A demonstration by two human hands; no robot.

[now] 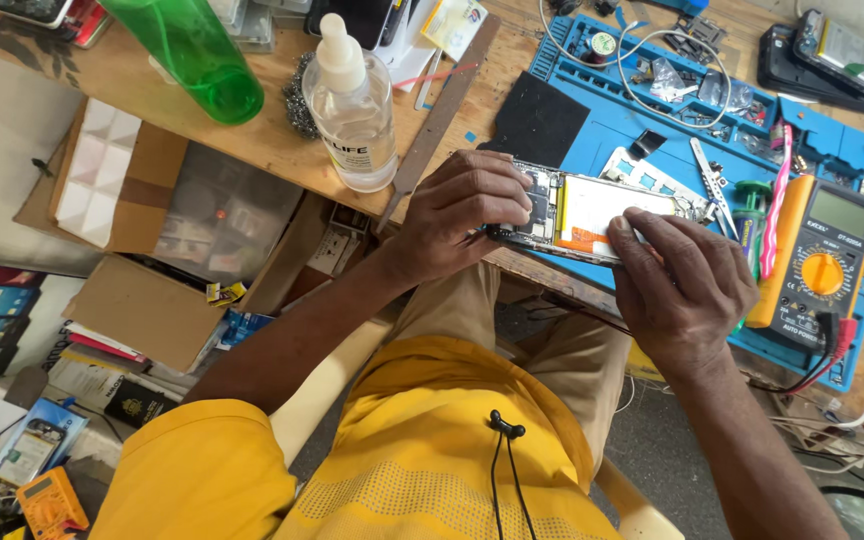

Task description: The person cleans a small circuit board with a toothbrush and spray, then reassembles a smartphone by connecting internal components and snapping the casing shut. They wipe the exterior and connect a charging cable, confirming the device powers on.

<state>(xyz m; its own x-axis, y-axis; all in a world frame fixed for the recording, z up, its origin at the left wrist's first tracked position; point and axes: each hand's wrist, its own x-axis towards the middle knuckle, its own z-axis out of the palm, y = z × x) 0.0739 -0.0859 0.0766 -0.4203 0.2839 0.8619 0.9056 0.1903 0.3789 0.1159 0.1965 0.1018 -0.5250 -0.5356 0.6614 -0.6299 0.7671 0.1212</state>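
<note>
Reference landmark: the blue work mat point(602, 130) on the wooden bench point(272, 145).

Surrounding items. An orange multimeter point(820, 262) lies on the mat's right part, with red and black leads running off its lower end. Just left of the meter stand a pink-handled tool point(778, 195) and a green-handled screwdriver point(750, 205). Metal tweezers point(709, 180) lie on the mat near its centre. A black pad point(540, 120) covers the mat's left edge. Left of the mat, on bare wood, stand a clear squeeze bottle point(354, 105) with a white cap, a flat metal file point(442, 110) laid diagonally, and a green plastic bottle point(197, 50) on its side. White cables point(642, 60) loop over the mat's far compartments. None of these items covers the work piece.

Work piece and hands. An opened phone point(592, 212), back cover off, with battery and circuit board exposed, lies at the mat's near edge. The left hand point(457, 215) curls over the phone's left end, fingers bent onto the circuit board and gripping that end. The right hand point(687, 285) rests on the phone's right end, fingers pressed flat against the battery area and the lower edge.

Surface and room. The bench is worn wood. Below it, left of the mat, sit open cardboard boxes point(142, 240) and stacked packages.
</note>
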